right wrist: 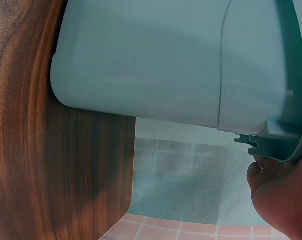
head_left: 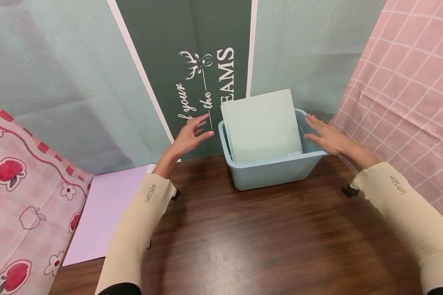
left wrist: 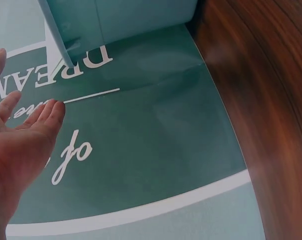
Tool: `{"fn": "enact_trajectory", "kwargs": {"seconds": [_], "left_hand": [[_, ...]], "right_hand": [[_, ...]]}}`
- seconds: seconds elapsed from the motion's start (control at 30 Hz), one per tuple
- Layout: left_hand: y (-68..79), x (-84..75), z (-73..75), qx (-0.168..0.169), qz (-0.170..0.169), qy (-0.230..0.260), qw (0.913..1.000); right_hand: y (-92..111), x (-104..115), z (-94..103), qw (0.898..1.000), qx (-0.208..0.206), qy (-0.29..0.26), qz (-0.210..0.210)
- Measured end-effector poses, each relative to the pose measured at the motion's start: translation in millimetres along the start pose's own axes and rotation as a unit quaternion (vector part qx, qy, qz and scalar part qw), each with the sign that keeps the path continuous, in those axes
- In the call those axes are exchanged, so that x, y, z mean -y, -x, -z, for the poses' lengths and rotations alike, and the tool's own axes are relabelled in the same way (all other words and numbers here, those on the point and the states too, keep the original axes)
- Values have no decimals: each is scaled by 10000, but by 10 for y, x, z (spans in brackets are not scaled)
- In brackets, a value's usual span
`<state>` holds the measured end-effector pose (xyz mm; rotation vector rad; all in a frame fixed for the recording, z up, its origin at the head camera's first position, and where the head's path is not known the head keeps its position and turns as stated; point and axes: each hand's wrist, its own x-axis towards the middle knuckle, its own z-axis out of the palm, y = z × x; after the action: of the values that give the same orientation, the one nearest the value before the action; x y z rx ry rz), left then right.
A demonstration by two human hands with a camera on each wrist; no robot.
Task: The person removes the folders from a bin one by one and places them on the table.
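A light blue plastic bin [head_left: 271, 174] stands at the back of the brown table, against the printed cloth. Pale green flat sheets or folders [head_left: 263, 127] stand upright in it, tilted and rising above the rim. My left hand [head_left: 192, 137] hovers just left of the bin, fingers loosely extended and holding nothing; in the left wrist view its palm [left wrist: 21, 145] faces up below the bin's edge. At the bin's right end my right hand [head_left: 328, 137] has its fingers stretched along the rim. The right wrist view shows part of that hand [right wrist: 278, 195] right by the rim's underside.
A lilac flat sheet or folder [head_left: 107, 209] lies on the table at the left, partly behind my left sleeve. Pink grid cloth [head_left: 409, 94] hangs at the right, apple-patterned cloth [head_left: 26, 196] at the left. The brown tabletop [head_left: 251, 241] extends in front of the bin.
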<state>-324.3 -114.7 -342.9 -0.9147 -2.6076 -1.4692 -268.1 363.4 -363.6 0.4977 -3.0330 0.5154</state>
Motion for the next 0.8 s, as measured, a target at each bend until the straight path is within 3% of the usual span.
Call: {"fn": "enact_trajectory", "kwargs": {"seconds": [0.5, 0.8], "left_hand": [[-213, -18, -123, 73, 94, 206, 9997], [-378, -23, -141, 152, 414, 267, 9987]], "right_hand": [[22, 16, 8, 10000, -37, -52, -13], [20, 13, 5, 9999, -56, -71, -72]]}}
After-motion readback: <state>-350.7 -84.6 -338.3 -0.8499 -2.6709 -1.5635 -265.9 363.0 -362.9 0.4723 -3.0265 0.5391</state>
